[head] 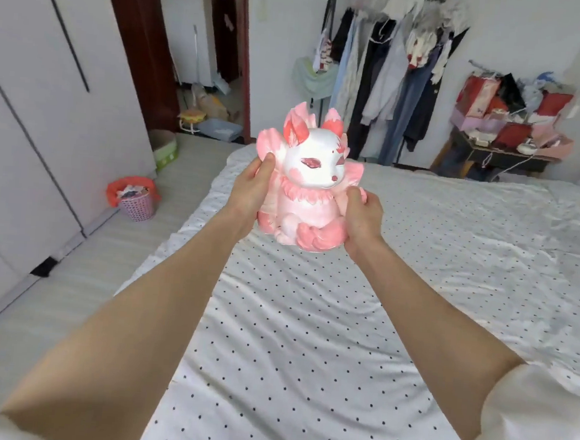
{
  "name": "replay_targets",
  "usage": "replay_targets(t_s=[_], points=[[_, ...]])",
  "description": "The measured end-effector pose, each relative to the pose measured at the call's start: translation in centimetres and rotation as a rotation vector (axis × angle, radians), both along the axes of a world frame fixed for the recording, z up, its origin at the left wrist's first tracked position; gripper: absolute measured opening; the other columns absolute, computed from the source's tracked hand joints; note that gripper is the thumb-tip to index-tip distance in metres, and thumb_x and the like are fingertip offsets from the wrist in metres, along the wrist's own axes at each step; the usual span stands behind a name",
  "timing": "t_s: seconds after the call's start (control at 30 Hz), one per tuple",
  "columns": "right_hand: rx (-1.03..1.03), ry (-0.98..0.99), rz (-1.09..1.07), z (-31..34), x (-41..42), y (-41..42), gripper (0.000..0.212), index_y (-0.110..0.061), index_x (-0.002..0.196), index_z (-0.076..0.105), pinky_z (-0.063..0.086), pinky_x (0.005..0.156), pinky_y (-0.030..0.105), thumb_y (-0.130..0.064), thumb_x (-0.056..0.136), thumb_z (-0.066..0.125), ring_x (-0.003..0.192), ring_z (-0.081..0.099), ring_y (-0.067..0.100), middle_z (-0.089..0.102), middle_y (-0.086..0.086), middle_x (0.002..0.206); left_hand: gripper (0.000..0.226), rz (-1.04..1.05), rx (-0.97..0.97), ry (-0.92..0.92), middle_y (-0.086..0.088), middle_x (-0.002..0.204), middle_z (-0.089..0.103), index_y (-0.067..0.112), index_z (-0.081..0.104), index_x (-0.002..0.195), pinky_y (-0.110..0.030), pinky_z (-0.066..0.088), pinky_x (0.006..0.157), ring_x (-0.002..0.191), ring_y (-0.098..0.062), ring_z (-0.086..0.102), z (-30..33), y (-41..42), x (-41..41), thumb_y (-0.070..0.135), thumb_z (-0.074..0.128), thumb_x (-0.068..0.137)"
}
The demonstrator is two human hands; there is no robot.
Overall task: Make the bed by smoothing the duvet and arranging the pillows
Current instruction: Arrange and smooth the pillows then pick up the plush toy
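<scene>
The duvet (pixel 308 324), white with small black dots, lies spread over the bed and fills the lower and middle part of the view. Its near part is fairly flat with shallow creases; the far right part is more rumpled. Its left edge runs wavy along the floor (pixel 82 274).

Above the duvet, clear of it, a pink and white fox plush (pixel 304 186) is held upright between both hands, its face turned toward the camera. The left hand (pixel 249 189) grips the plush's left side, thumb curled onto the pink fur near the head, fingers hidden behind. The right hand (pixel 361 218) grips the other side low down, fingers curled round the pink fur by the plush's base. Both arms reach out straight from the bottom of the view, with pale sleeves at the edges.

To the left of the bed stands a white wardrobe (pixel 32 98), and near its foot a pink bin (pixel 135 202) with an orange liner. Beyond it a dark door frame (pixel 139 47) opens on a cluttered space. Past the far end of the bed a rack (pixel 388 72) hangs full of clothes, and to its right a low dark stand (pixel 499 155) carries red and pink boxes.
</scene>
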State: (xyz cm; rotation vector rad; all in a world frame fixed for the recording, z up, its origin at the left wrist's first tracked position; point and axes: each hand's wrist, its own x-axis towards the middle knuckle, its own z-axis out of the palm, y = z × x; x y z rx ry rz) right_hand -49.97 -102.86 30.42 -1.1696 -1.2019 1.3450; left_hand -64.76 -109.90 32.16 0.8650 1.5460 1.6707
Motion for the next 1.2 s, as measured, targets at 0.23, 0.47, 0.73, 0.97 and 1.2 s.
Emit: replay_targets(t_s=[0.23, 0.47, 0.73, 0.97, 1.2], points=[[-0.071, -0.106, 0.320, -5.7, -18.9, -8.4, 0.030, 0.008, 0.089, 0.047, 0.045, 0.072, 0.038, -0.022, 0.091, 0.046, 0.076, 0.048, 0.026, 0.049, 0.016, 0.086, 0.023, 0.372, -0.081, -0.137, 0.000, 0.116, 0.065, 0.030, 0.063, 0.104, -0.039, 0.050, 0.094, 0.105, -0.018, 0.063, -6.6, -12.8, -15.9, 0.045, 0.050, 0.092], [-0.136, -0.250, 0.571, -13.5, -37.4, -21.8, 0.024, 0.005, 0.085, 0.053, 0.038, 0.065, 0.031, -0.018, 0.089, 0.044, 0.076, 0.047, 0.020, 0.050, 0.012, 0.084, 0.036, 0.574, -0.223, -0.261, -0.002, 0.115, 0.066, 0.022, 0.060, 0.116, -0.035, 0.052, 0.088, 0.102, -0.020, 0.064, -14.1, -28.9, -31.1, 0.046, 0.046, 0.094], [-0.315, -0.328, 0.631, -20.9, -51.4, -32.6, 0.007, -0.014, 0.082, 0.044, 0.028, 0.060, 0.028, -0.010, 0.085, 0.040, 0.076, 0.035, 0.017, 0.037, 0.005, 0.079, 0.025, 0.570, -0.421, -0.372, -0.002, 0.107, 0.066, 0.026, 0.060, 0.105, -0.043, 0.052, 0.089, 0.101, -0.023, 0.064, -20.0, -39.6, -44.8, 0.043, 0.044, 0.096], [-0.376, -0.399, 0.521, -24.0, -60.5, -28.6, 0.017, 0.000, 0.077, 0.049, 0.032, 0.066, 0.033, -0.012, 0.082, 0.039, 0.076, 0.038, 0.020, 0.044, 0.021, 0.076, 0.021, 0.410, -0.513, -0.370, 0.002, 0.097, 0.066, 0.030, 0.058, 0.096, -0.038, 0.052, 0.082, 0.087, -0.018, 0.064, -22.5, -34.5, -55.5, 0.042, 0.041, 0.097], [-0.434, -0.417, 0.264, -25.4, -70.5, -14.4, 0.025, 0.000, 0.078, 0.055, 0.049, 0.072, 0.042, -0.017, 0.084, 0.038, 0.076, 0.048, 0.039, 0.055, 0.024, 0.078, 0.021, 0.139, -0.553, -0.288, 0.002, 0.106, 0.066, 0.035, 0.059, 0.094, -0.040, 0.052, 0.084, 0.097, -0.020, 0.064, -23.0, -17.9, -68.1, 0.043, 0.040, 0.096]])
